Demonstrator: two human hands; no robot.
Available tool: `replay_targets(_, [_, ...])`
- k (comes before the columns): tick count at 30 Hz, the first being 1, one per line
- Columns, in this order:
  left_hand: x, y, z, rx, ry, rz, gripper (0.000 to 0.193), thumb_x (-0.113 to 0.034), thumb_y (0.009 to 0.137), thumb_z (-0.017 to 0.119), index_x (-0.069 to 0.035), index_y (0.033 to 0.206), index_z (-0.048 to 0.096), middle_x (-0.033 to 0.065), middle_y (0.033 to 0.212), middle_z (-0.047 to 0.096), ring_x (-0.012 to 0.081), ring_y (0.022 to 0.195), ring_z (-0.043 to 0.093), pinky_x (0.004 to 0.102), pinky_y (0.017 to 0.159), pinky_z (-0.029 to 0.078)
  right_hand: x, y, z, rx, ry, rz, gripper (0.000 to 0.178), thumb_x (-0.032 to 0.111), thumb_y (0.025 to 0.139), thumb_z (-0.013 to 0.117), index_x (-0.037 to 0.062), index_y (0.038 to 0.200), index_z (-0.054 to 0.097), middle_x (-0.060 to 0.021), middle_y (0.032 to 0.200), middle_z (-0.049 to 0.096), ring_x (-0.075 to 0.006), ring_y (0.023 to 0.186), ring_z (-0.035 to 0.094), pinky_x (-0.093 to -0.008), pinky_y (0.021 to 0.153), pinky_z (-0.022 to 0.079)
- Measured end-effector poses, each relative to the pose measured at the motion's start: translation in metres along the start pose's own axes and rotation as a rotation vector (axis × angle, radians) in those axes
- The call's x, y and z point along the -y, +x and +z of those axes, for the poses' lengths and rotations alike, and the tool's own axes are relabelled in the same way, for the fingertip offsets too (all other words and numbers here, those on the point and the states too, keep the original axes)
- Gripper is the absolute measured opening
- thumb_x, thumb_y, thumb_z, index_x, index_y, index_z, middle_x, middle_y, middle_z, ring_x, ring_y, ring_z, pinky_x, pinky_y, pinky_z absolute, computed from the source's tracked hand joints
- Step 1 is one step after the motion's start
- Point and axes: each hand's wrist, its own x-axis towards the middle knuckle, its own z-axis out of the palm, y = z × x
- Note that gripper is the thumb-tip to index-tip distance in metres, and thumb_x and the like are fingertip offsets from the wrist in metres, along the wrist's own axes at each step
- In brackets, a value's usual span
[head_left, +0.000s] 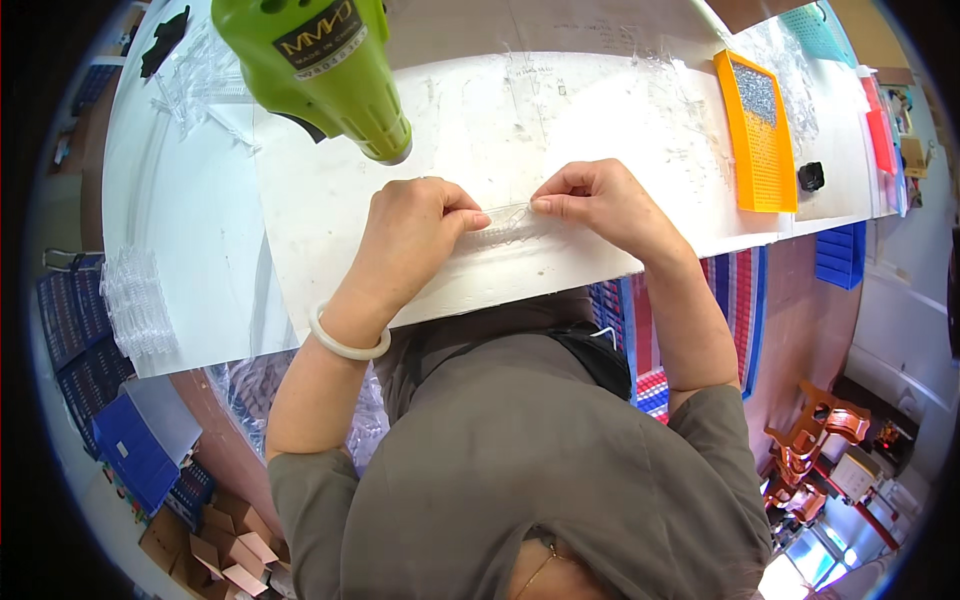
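Observation:
My left hand [415, 235] and my right hand [600, 205] meet over the near part of the white work board [350, 250]. Between them lies a clear, ridged plastic strip [508, 230], hard to make out against the white. Thumb and forefinger of my left hand are pinched at its left part. My right hand pinches at the strip's upper right, where a thin clear edge shows; the exact grip is too small to tell. Just beyond my hands, a green heat gun [345, 85] points its nozzle down toward the board, touched by neither hand.
An orange tray [757, 175] with small metal pieces stands right, beside a small black object [811, 177]. Clear ridged plastic pieces [138, 300] are stacked at the left edge; more clear plastic [205, 85] lies far left. A blue bin [840, 255] sits beyond the right edge.

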Motion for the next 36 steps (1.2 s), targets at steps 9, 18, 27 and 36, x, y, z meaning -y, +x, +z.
replay_targets(9, [-0.001,0.005,-0.002,0.006,0.043,0.017,0.017,-0.017,0.083,0.078,-0.001,0.089,0.081,0.0154,0.079,0.076,0.0222,0.07,0.071,0.0327,0.07,0.055,-0.006,0.001,0.003,-0.024,-0.005,-0.061,0.02,0.016,0.094,0.077,-0.0019,0.102,0.078,-0.0059,0.087,0.075,-0.0116,0.083,0.066,-0.0277,0.076,0.054])
replay_targets(18, [-0.003,-0.005,0.004,-0.055,0.136,0.049,0.018,-0.018,0.083,0.081,-0.002,0.091,0.08,0.0143,0.083,0.076,0.0233,0.073,0.072,0.0319,0.072,0.056,-0.007,-0.004,0.008,-0.069,-0.01,-0.047,0.022,0.02,0.091,0.076,0.0004,0.101,0.08,-0.0135,0.087,0.077,-0.0204,0.081,0.072,-0.0333,0.078,0.057])
replay_targets(27, [0.002,0.005,-0.001,0.071,0.009,-0.073,0.016,-0.013,0.083,0.081,0.001,0.091,0.078,0.0139,0.087,0.074,0.0245,0.076,0.071,0.0322,0.073,0.055,-0.002,-0.005,0.01,-0.106,-0.044,-0.064,0.02,0.016,0.093,0.076,-0.0016,0.102,0.077,-0.0073,0.083,0.074,-0.0133,0.078,0.066,-0.0293,0.073,0.054])
replay_targets(36, [0.004,-0.001,0.003,-0.015,0.16,0.065,0.022,-0.016,0.084,0.08,0.002,0.095,0.072,0.0119,0.095,0.07,0.0239,0.086,0.069,0.0336,0.08,0.055,-0.002,-0.01,0.014,-0.127,-0.124,-0.152,0.019,0.016,0.094,0.076,-0.0001,0.103,0.072,-0.0088,0.094,0.072,-0.0167,0.087,0.066,-0.0308,0.082,0.055])
